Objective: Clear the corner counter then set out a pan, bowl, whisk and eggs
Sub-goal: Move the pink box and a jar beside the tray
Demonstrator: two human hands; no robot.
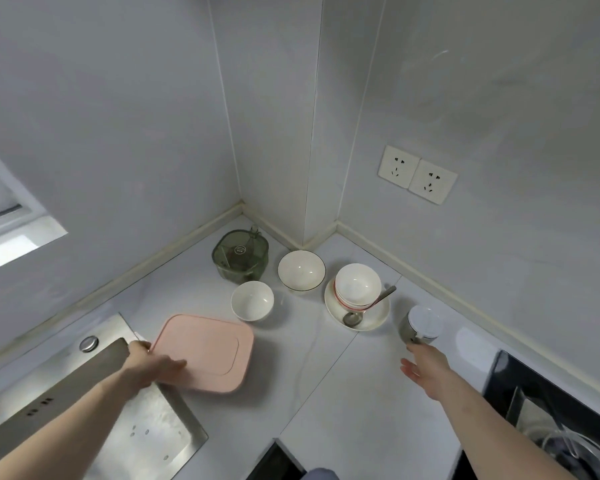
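My left hand (pixel 153 363) grips the near-left edge of a pink rectangular tray (pixel 210 351), which lies partly over the sink's rim. My right hand (pixel 426 365) hovers with straight fingers just in front of a small steel canister with a white lid (pixel 423 323), holding nothing. On the white corner counter (pixel 309 375) stand a small white bowl (pixel 252 301), a wider white bowl with a dark rim (pixel 301 270), and stacked bowls (pixel 357 286) on a saucer (pixel 374 317) with a metal spoon (pixel 354 318).
A green translucent lidded container (pixel 240 255) sits deep in the corner. A steel sink (pixel 118 420) lies at the left, a black cooktop (pixel 548 403) with a pot's glass lid at the right. Two wall sockets (pixel 417 174) are above the counter.
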